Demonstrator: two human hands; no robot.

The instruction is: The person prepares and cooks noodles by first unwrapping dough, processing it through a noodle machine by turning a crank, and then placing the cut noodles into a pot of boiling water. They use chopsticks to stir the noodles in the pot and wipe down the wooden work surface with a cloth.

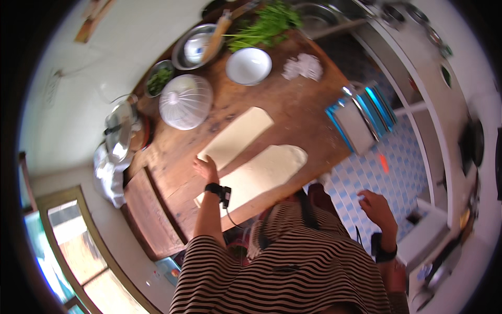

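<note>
Two long flat sheets of pale dough lie side by side on the wooden table [290, 117]. My left hand [206, 168] is at the near left end of the farther dough sheet [239, 135], touching its corner with thumb and fingers apart. Closer to my body lies the second dough sheet [262, 176], rounded at its right end; my left wrist passes over its left part. My right hand [378, 208] hangs over the tiled floor, off the table, with bent fingers and nothing visible in it. Beyond it, a blue and chrome pasta machine [361, 117] stands at the table's right edge.
A white bowl [249, 66], a heap of flour [302, 66] and leafy greens [266, 27] are at the back. An upturned plastic colander [186, 102], metal basin [180, 53], chopped greens [160, 80] and lidded pot [121, 133] line the left. A wooden board [153, 212] lies front left.
</note>
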